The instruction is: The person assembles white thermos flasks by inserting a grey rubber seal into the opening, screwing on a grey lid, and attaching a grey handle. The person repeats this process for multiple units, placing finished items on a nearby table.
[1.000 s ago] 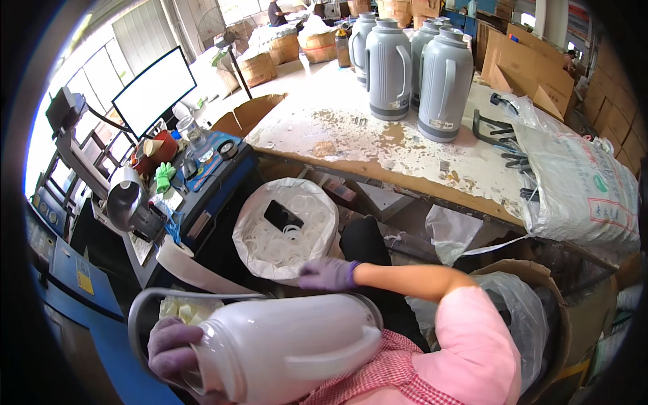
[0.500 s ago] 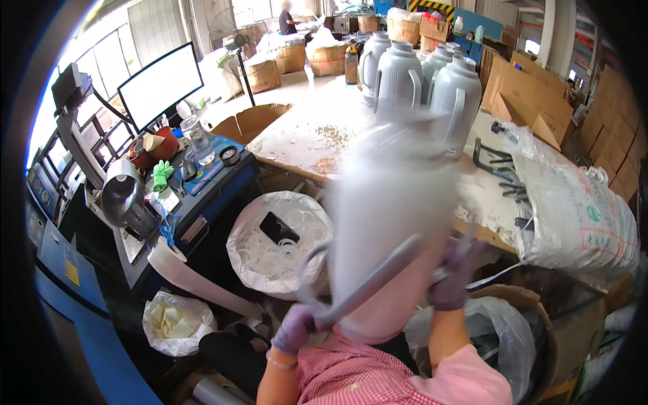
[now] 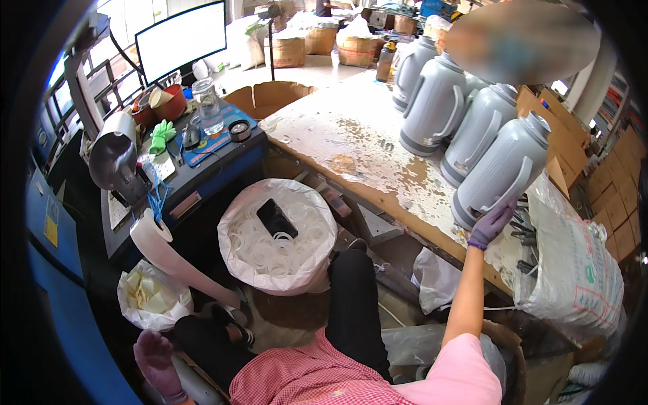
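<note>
My right hand [image 3: 491, 226], in a purple glove, holds the lower side of a grey thermos jug [image 3: 503, 172], below its handle. This jug stands on the worn white table [image 3: 317, 135], close to its right front part. Beside and behind it are several more grey thermos jugs [image 3: 432, 101], all upright with handles. At the lower left my left hand [image 3: 158, 364], gloved in purple too, is raised with its fingers stretched and nothing in them. It is nearest to a grey rounded piece [image 3: 196, 379], mostly cut off by my body.
A white-lined tub [image 3: 233, 250] of clear rings, with a black phone [image 3: 277, 219] on top, stands before my knees. Black handles [image 3: 523, 226] spill from a white sack [image 3: 574, 263] at right. Left are a desk with a monitor [image 3: 182, 44] and a paper roll [image 3: 152, 233].
The thermos jug held before my chest now stands on the table among the others. My left hand has let go of its handle and dropped to the lower left; my right reaches forward.
</note>
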`<state>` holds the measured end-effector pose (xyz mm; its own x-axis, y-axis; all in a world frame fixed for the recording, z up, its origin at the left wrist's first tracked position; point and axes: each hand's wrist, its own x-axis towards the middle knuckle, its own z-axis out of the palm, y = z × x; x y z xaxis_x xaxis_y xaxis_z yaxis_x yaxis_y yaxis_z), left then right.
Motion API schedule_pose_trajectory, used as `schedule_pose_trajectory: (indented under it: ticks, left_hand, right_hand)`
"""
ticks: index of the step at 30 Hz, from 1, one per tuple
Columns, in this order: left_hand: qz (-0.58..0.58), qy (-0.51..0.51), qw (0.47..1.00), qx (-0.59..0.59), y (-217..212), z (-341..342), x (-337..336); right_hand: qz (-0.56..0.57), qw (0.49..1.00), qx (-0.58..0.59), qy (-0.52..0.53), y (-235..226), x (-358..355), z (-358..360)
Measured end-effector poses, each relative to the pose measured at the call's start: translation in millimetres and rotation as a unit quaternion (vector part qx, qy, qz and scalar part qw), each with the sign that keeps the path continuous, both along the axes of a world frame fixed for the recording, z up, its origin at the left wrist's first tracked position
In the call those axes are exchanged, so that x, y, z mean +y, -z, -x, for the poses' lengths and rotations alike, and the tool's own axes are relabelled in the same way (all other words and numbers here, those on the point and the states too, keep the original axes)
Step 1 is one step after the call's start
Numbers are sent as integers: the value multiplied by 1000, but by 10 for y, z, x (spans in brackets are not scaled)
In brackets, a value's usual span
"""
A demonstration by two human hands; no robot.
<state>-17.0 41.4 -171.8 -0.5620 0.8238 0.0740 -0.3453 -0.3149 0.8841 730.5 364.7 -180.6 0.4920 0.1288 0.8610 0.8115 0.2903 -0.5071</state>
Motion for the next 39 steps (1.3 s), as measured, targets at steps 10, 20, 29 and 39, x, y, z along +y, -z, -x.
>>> schedule_pose_trajectory:
  ticks: [10, 20, 29, 39]
  left_hand:
    - [165, -272, 948, -6, 1098, 572, -1756]
    - [404, -495, 662, -391, 3199, 540, -2503]
    - [332, -613, 532, -481, 4223, 642, -2606]
    - [114, -432, 893, -57, 3277, -26, -2584]
  right_hand:
    - [144, 986, -81, -9, -149, 1408, -657]
    - [193, 949, -239, -67, -99, 540, 575]
    - [418, 842, -208, -270, 397, -181, 2003]
    - [557, 557, -54, -614, 405, -1112, 4029]
